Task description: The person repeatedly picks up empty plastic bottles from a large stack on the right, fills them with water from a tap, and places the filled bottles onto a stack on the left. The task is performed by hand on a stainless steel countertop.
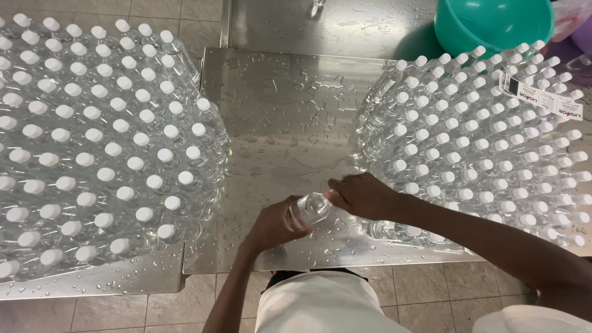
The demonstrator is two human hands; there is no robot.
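Two hands meet over the middle of a wet steel tabletop [277, 111], sharing one small clear plastic bottle [310, 208]. The bottle lies nearly on its side, its long axis running from about eight o'clock to two o'clock. Its neck end points toward two o'clock, into the right hand [364, 194], and its base end sits in the left hand [274, 223]. The left grip is clenched round the lower body of the bottle, fingers wrapped under and over it. The right grip is closed over the neck end, so the cap itself is hidden and I cannot tell whether it is on. The bottle is held just above the tabletop, a little toward five o'clock from its centre.

The bottle's wall is thin, glossy and see-through, with a rounded cylinder shape that catches the light. At nine o'clock stands a dense block of bottles [92, 142], all upright, clear-bodied with flat round white caps, packed in close rows. At three o'clock stands a second block [481, 135] of the same kind, its near edge just beside the right wrist. A white paper tag [539, 97] lies across the caps at its far side. The tabletop is brushed metal, smooth and reflective, beaded with water drops and small puddles. At one o'clock a round teal plastic basin [493, 23] sits on the metal surface. Beige floor tiles [431, 296] show beneath the tabletop's near edge.
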